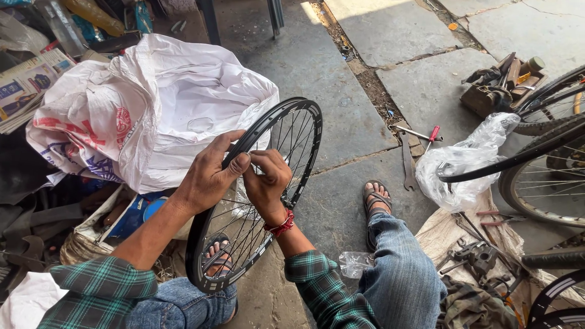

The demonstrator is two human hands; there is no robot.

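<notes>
A black spoked bicycle wheel rim [300,119] stands tilted between my knees, its lower edge near my sandalled left foot. My left hand [210,173] grips the rim's upper left edge, thumb pressed against it. My right hand [266,183], with a red thread band at the wrist, pinches something small at the spokes right beside the left thumb; what it pinches is too small to make out. Both sleeves are green plaid, and I wear blue jeans.
A large white woven sack [152,103] lies behind the wheel on the left. A crumpled clear plastic bag [466,161], a flat spanner [408,161] and a red-handled screwdriver [431,137] lie on the stone floor. Bicycle wheels [548,176] stand at right, a box of tools [503,85] beyond.
</notes>
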